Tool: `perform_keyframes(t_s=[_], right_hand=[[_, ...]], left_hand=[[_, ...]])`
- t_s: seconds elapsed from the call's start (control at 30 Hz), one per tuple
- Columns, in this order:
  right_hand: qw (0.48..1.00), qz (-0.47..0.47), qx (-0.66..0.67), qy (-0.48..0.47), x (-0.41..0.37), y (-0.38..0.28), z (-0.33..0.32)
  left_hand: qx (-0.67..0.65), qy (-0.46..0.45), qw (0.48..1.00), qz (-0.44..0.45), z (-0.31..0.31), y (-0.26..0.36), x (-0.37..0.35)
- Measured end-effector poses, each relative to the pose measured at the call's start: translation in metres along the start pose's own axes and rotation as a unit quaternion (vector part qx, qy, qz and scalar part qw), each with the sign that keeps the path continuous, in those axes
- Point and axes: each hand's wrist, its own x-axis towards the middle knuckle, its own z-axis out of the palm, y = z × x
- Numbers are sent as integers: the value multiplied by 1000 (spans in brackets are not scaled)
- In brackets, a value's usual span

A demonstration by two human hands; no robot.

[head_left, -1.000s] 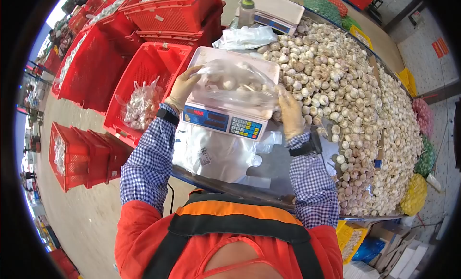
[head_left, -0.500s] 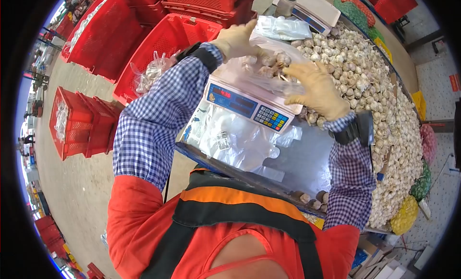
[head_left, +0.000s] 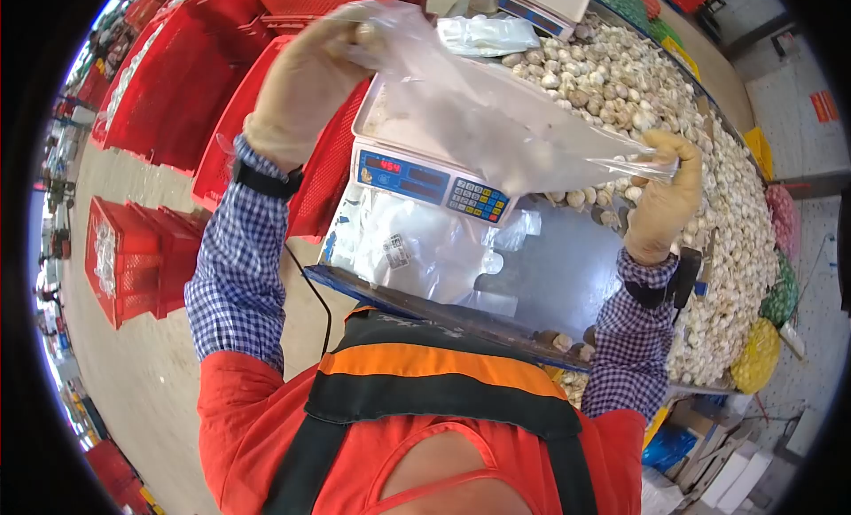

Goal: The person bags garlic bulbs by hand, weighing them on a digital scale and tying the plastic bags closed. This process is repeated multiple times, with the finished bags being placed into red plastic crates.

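Between my two gloved hands a clear plastic bag [head_left: 479, 107] is stretched above the digital scale [head_left: 424, 183], whose red display is lit. My left hand [head_left: 315, 76] grips the bag's upper left end, fingers closed on the film. At the right, my right hand [head_left: 667, 191] pinches the other end, drawn into a twist. Garlic bulbs show only dimly through the film. Below the scale, flat plastic bags [head_left: 399, 249] lie on the metal table. The garlic heap [head_left: 647, 107] begins just beyond my right hand.
Red crates [head_left: 168, 89] stand at the left, one close beside the scale. A second scale [head_left: 541, 5] and a folded white bag pack [head_left: 487, 36] are at the back. Yellow and green net sacks [head_left: 756, 355] lie along the right edge. A few bulbs [head_left: 567, 342] rest at the table's near edge.
Both hands have lifted and pulled apart, left hand leftward and right hand rightward, stretching the bag above the scale. The fingers have closed on the bag's ends. The view has shifted a little.
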Motion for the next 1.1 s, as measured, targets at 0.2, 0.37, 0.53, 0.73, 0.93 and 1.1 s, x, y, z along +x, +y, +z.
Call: perform_keyframes(t_s=[0.2,0.37,0.53,0.73,0.93,1.1], right_hand=[[949,192,209,-138,-45,-2,-25],[935,229,74,-262,-117,4,39],[963,109,-98,-227,-176,26,66],[970,210,123,-3,-181,-6,82],[900,297,230,-221,-183,47,23],[798,480,131,-341,-190,21,21]], left_hand=[[163,-46,983,-74,56,16,-51],[-52,-106,940,-319,45,-87,-94],[101,-95,942,-306,78,-161,-124],[233,-83,870,-426,80,-161,-114],[388,9,906,-171,47,-175,-119],[228,2,936,-267,32,-164,-104]])
